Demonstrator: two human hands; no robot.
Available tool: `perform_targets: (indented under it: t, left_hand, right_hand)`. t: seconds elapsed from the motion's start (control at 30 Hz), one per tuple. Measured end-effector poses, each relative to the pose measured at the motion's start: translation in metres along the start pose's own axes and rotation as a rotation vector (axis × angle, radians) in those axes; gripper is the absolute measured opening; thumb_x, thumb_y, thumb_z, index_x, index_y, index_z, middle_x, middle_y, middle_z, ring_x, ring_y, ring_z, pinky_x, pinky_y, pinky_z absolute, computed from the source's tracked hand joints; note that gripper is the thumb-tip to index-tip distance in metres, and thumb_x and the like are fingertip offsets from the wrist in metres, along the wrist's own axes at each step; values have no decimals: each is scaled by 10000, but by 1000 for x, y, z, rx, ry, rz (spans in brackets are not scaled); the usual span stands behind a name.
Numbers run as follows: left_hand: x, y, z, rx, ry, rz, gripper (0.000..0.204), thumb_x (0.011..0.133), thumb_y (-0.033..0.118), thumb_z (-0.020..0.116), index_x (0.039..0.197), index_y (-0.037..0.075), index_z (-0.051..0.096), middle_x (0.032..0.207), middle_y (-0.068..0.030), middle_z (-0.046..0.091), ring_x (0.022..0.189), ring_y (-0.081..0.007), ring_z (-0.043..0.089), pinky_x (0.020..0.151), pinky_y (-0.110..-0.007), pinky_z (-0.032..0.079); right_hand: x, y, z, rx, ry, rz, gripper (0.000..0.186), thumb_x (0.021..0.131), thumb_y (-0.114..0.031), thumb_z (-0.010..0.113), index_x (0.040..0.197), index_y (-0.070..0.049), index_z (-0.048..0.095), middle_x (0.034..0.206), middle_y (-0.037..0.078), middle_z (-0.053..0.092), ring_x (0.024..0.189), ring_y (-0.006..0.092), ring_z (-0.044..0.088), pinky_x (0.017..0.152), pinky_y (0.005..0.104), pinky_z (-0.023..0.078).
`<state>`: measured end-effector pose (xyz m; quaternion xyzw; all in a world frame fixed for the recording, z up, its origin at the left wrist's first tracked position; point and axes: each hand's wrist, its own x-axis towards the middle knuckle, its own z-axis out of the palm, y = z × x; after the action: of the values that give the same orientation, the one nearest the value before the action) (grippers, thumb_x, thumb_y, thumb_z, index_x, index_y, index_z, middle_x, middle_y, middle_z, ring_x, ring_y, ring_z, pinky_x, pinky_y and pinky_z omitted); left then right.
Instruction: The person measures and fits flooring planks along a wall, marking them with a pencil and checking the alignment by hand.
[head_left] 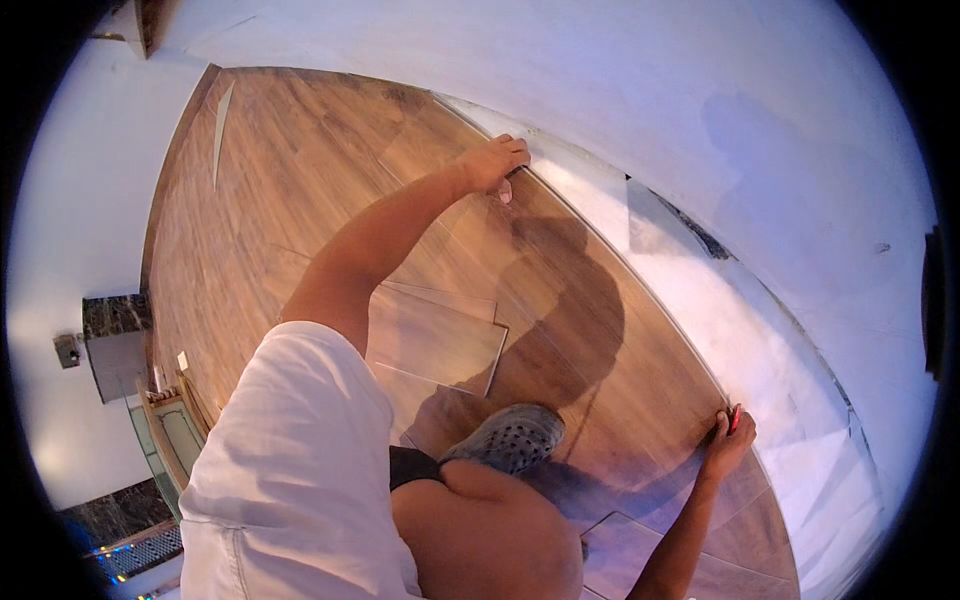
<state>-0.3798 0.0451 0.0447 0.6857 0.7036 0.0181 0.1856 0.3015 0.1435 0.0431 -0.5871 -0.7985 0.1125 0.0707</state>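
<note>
My left hand (495, 165) is at the far edge of the wood-look plank floor (330, 170), its fingers curled over the edge. A small dark bit shows by its fingers; what it is I cannot tell. Farther right along the same edge, my right hand (732, 440) grips a small red object (736, 416), mostly covered by the fingers. A thin, pale line (640, 275) runs along the floor's edge between both hands. Beyond it lies a white strip of underlay (690, 285) next to the wall.
Loose plank pieces (440, 335) lie on the floor near my shoe (515, 438); another piece (635, 550) is by my knee. A thin pointed offcut (220, 135) lies far left. A dark gap (690, 225) runs along the foot of the white wall (800, 180). Furniture (180, 435) stands at left.
</note>
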Motion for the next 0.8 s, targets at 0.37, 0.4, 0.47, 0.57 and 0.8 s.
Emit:
perform_targets:
  t: [0.37,0.4,0.47,0.57,0.8]
  left_hand:
    - [23,-18,10,36,26,-5,712,534,303,864,1137,26,605,1151,-142,607,1145,-384,531,975,-455,464]
    - [25,-8,6,27,17,-23,691,528,242,865,1139,36,614,1153,-128,609,1146,-369,536,981,-446,468]
    - [25,0,3,10,32,-15,672,518,174,868,1130,44,625,1146,-111,611,1141,-350,542,982,-432,475]
    - [16,-5,6,-11,80,31,648,513,157,869,1102,37,628,1121,-109,613,1129,-342,547,973,-422,480]
    - [17,-5,3,-16,32,-7,681,503,253,869,1093,23,618,1089,-135,617,1110,-375,554,955,-444,468]
  right_hand:
    - [2,6,22,15,193,-30,336,907,-268,706,1141,-32,654,1149,162,640,1089,367,570,950,456,448]
    - [-2,10,24,-16,243,-58,324,932,-271,682,1159,-42,650,1183,154,632,1112,359,566,966,455,445]
    - [-6,13,25,-18,259,-36,316,939,-270,674,1162,-47,652,1192,151,631,1125,357,563,976,454,443]
    - [-9,7,24,-37,275,-28,322,950,-278,665,1178,-51,661,1205,151,629,1139,344,565,982,441,452]
    - [-10,5,29,-91,324,4,320,948,-298,670,1164,-63,663,1192,144,632,1121,339,576,952,436,471]
